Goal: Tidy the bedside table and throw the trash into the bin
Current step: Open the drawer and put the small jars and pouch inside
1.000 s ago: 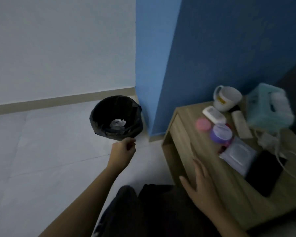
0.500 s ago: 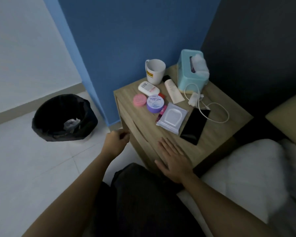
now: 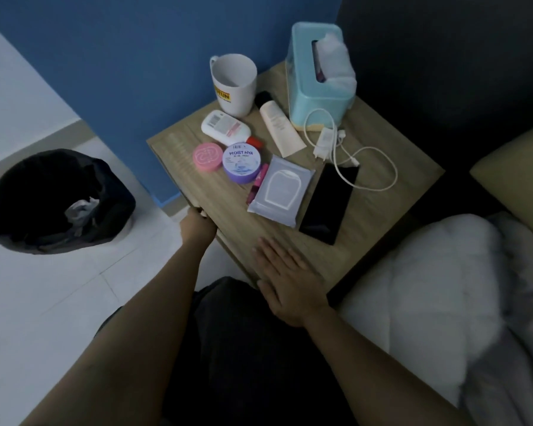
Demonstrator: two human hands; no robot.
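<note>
The wooden bedside table [image 3: 379, 192] carries a white mug [image 3: 233, 84], a teal tissue box [image 3: 317, 84], a white bottle [image 3: 225, 127], a pink tin [image 3: 207, 156], a purple jar [image 3: 242, 164], a cream tube [image 3: 279, 124], a wipes pack [image 3: 279, 190], a black phone [image 3: 330, 201] and a white charger [image 3: 326, 141] with its cable. My left hand [image 3: 197, 226] grips the table's left edge, thumb on top. My right hand [image 3: 290, 278] lies flat on the near corner. A black-lined bin [image 3: 13, 204] on the floor holds crumpled paper [image 3: 80, 207].
A slim pink stick [image 3: 257, 184] lies between the jar and the wipes pack. A blue wall stands behind the table. A bed with a white pillow [image 3: 443, 287] is to the right. White floor tiles surround the bin.
The view swung from the bin to the table. My left hand moved from near the bin to the table's left edge. My right hand stayed flat on the table.
</note>
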